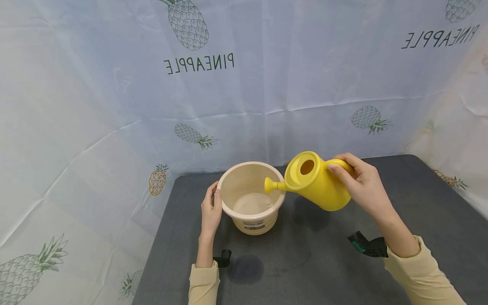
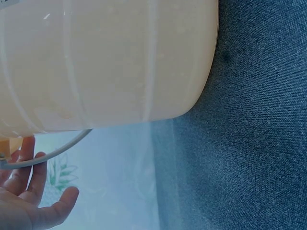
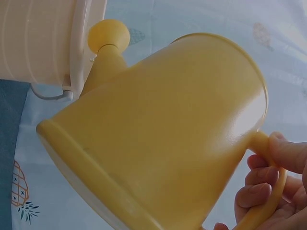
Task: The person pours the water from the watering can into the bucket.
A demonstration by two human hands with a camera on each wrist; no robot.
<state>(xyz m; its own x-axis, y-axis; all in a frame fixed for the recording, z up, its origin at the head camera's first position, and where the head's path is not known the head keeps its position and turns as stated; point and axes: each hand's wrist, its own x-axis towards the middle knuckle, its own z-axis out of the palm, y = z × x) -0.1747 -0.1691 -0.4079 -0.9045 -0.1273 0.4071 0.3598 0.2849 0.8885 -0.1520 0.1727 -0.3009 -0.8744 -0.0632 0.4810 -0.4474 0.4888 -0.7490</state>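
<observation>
Yellow watering can (image 1: 318,182), of smooth glossy plastic with a rounded body, a round filling hole in its top and a short spout ending in a knob-like tip, sat a little right of the frame's centre in the head view, tilted so that its spout reached over the rim of a cream plastic bucket (image 1: 251,195). That bucket was round, with faint horizontal ribs on its wall and a thin pale wire handle hanging down its side; pale, grainy-looking contents lay at its bottom. The right hand (image 1: 360,184) gripped the can by its curved handle, fingers (image 3: 256,194) wrapped round it and the thumb on top. The left hand (image 1: 211,209) rested against the bucket's left side near the rim, fingers nearly straight and holding nothing; in the left wrist view those fingers (image 2: 26,167) lay just beside the wire handle. Both arms wore pale yellow sleeves (image 1: 421,271). The bucket stood on a dark grey surface (image 1: 305,262) with a fine woven texture. Behind and to both sides hung a light blue wrinkled cloth (image 1: 114,84) printed with pineapples and the mirrored word PINEAPPLE.
</observation>
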